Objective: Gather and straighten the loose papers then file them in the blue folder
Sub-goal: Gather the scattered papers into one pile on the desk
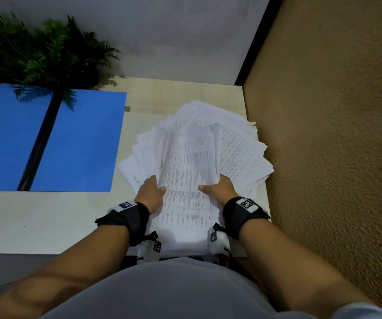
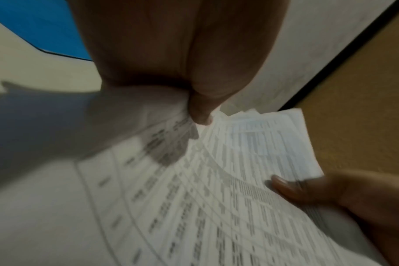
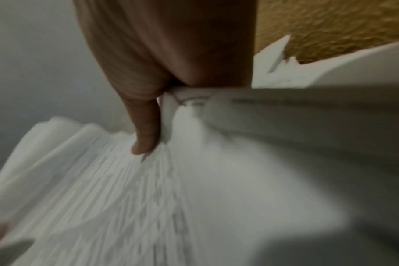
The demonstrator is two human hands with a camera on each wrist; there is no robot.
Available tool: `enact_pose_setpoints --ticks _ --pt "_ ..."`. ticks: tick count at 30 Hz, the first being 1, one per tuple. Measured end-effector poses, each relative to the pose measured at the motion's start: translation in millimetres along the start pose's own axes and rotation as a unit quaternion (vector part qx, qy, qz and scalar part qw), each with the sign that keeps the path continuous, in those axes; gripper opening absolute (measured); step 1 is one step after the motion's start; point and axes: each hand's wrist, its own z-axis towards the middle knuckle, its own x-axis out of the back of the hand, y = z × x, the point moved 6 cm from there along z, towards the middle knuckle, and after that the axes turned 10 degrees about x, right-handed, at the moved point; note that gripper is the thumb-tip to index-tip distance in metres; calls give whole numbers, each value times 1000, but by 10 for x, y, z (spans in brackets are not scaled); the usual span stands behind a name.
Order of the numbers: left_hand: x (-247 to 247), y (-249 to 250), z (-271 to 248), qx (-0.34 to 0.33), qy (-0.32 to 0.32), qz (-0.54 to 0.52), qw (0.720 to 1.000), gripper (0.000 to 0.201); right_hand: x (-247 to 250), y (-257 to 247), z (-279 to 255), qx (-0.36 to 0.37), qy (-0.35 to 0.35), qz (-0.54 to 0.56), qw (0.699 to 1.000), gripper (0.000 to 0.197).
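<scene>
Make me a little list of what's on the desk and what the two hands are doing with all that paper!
papers: fanned out, not yet straight, on the desk
left hand: grips the pile's left side, thumb on top
right hand: grips the pile's right side, thumb on top
blue folder: open flat, left of the papers, no sheets in it
plant: behind the folder
desk: pale top
</scene>
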Motion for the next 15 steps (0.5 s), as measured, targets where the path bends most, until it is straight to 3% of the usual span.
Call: enact_pose_setpoints --ticks 2,5,8,10,12,13,15 --pt "100 -39 -48 0 13 -102 995 65 104 -25 4 -8 -18 29 999 48" --pt "267 47 -245 -13 -14 -310 951 55 195 -81 -52 -11 -82 111 990 49" --pt "302 167 -375 -22 -87 -280 956 54 112 -218 -203 -3 -123 146 982 51" --pt "350 102 -316 3 -33 -253 967 53 99 -297 -199 11 -53 154 987 46" --pt "472 -58 -216 40 45 -257 965 51 274 -288 -138 21 109 146 983 47" --pt "559 -178 -131 58 77 -267 959 53 432 -261 -109 17 207 88 974 54" --pt "686 -396 -2 101 101 -295 945 71 725 -136 -70 -47 333 -55 940 77"
